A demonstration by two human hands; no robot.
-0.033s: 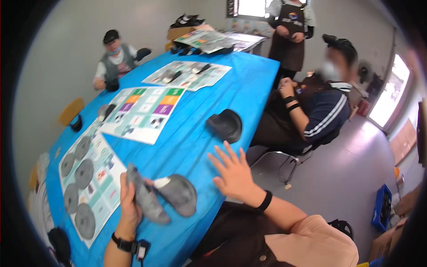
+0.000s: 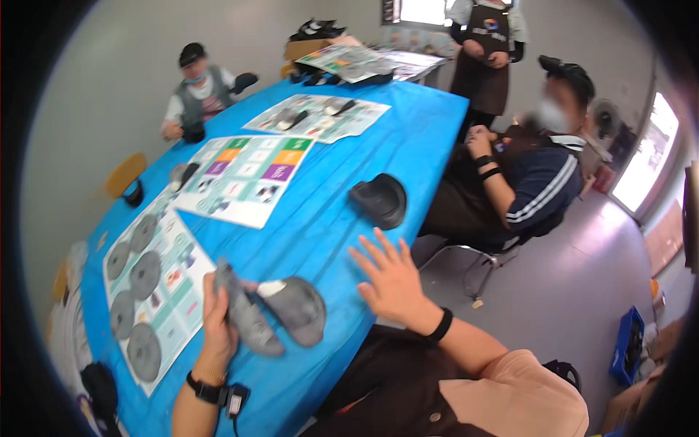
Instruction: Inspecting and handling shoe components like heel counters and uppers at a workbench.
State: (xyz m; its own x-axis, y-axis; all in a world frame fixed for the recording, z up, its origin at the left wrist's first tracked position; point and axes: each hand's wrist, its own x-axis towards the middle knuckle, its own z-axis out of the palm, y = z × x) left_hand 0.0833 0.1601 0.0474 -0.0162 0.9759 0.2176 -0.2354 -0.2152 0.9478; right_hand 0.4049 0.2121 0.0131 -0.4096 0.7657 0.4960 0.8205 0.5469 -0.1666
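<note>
My left hand [image 2: 220,327] is closed around a long grey soft-looking piece [image 2: 252,313], seen nearly edge-on and blurred, above the blue-covered table. Right beside it is a rounded grey, cap-like piece [image 2: 300,313] with a whitish patch at one end; I cannot tell whether the hand also touches it. My right hand [image 2: 392,280] hovers by the table's near right edge, fingers spread, holding nothing. A black moulded, cap-shaped piece [image 2: 381,202] lies on the table just beyond its fingertips.
Several round grey pads [image 2: 144,351] lie on a printed sheet [image 2: 182,291] at the left. Farther off are another printed sheet [image 2: 244,178] and a stack [image 2: 346,64] at the far end. A seated co-worker [image 2: 542,175] is close on the right; others are farther back.
The scene has shifted slightly in the picture, mostly to the right. My left hand still holds the grey piece, and my right hand stays spread.
</note>
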